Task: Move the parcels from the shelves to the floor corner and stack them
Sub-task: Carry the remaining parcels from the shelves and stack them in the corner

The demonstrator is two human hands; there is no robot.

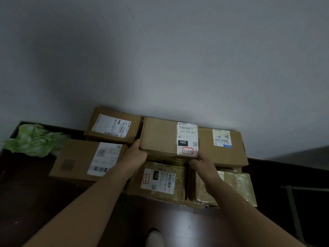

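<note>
Cardboard unit in hand: parcel 060 (160, 136) sits on top of the pile against the wall (160, 59), label up.
Left hand: your left hand (137, 154) grips the near left corner of parcel 060, fingers wrapped on its side face.
Right hand: your right hand (203, 163) grips the near right corner, just below the label; the fingertips are hidden.
Hand spacing: hands are apart, one per corner, which likely keeps the box level and lets you square it to the wall.
Support: the layer beneath is mostly hidden; taped parcel 010 (160, 182) and a second taped parcel (235, 186) lie just in front.
Neighbours: right carton (222, 148) and rear left carton (112, 124) stand just beside it; front left carton (85, 159) lies nearer you.
Floor: dark floor (26, 193) carries the pile; a green bag (33, 139) lies far left.
Step, as judged: placement on the stack; release not yet done.
Risk: glossy tape below may let it slide; check seating before you let go.
</note>
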